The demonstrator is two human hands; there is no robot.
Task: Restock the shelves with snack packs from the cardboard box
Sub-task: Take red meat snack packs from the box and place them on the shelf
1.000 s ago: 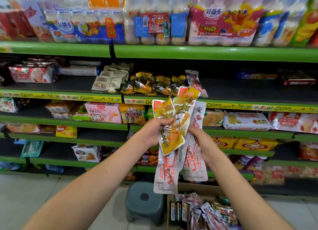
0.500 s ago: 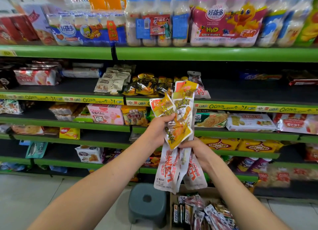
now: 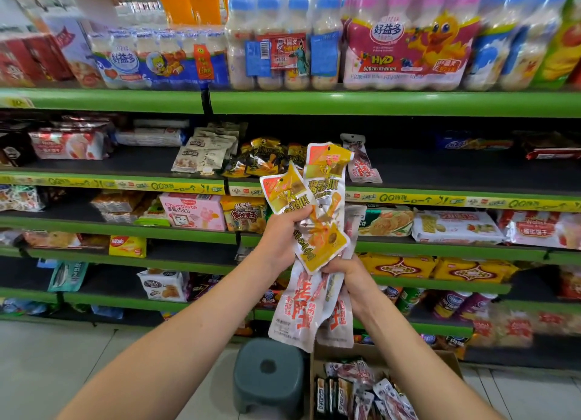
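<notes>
green shelves (image 3: 377, 103) fill the background, rows of them, edged with yellow price strips. bottled drinks in shrink-wrapped multipacks (image 3: 405, 51) stand along the top shelf. on the shelf below lie a few snack bags: beige ones (image 3: 204, 152), yellow ones (image 3: 261, 160) and one white-and-red pack (image 3: 361, 163), with a bare dark stretch to the right. lower shelves hold a pink chocolate box (image 3: 191, 210) and biscuit packs.

both hands are raised in front of the shelves, sharing one bundle of snack packs. the left hand (image 3: 283, 240) grips the yellow packs (image 3: 320, 212), fingers curled round them, thumb across the front. the right hand (image 3: 352, 278) sits just under it, fingers closed around the white packs with red lettering (image 3: 297, 309), which hang down below the yellow ones and overlap them.

on the tiled floor stands a grey plastic stool (image 3: 267, 375). just right of it is the open cardboard box (image 3: 449, 363), with more snack packs (image 3: 361, 391) inside, mixed and loosely piled.
</notes>
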